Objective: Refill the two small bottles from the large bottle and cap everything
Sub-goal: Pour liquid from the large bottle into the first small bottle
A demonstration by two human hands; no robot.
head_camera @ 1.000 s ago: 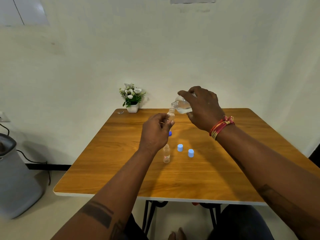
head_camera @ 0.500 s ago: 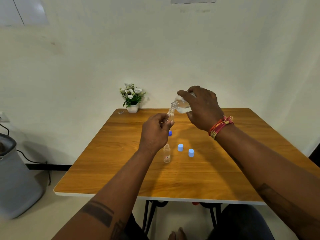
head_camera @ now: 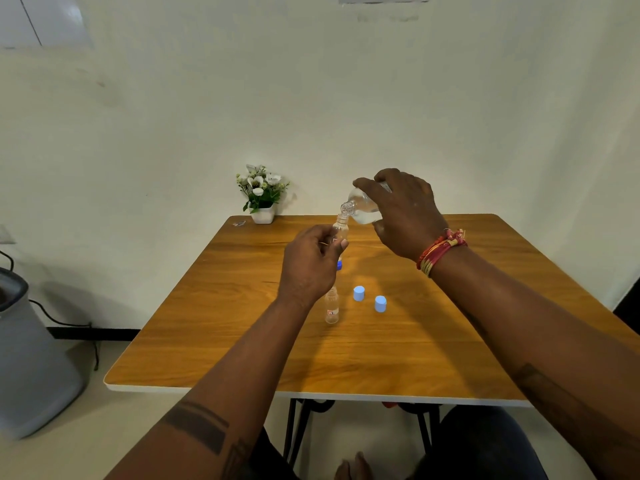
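Note:
My right hand (head_camera: 403, 216) grips the large clear bottle (head_camera: 362, 207), tipped to the left with its open mouth right over the neck of a small clear bottle (head_camera: 340, 227). My left hand (head_camera: 311, 261) holds that small bottle upright above the wooden table (head_camera: 433, 358). A second small bottle (head_camera: 331, 306) stands uncapped on the table just below my left hand. Two light blue caps (head_camera: 359, 293) (head_camera: 380, 303) lie to its right. A darker blue cap (head_camera: 339, 265) peeks out from behind my left hand.
A white pot of white flowers (head_camera: 261, 195) sits at the table's back left corner, with a small shiny scrap (head_camera: 239, 223) beside it. A grey bin (head_camera: 31, 351) and a black cable stand on the floor to the left.

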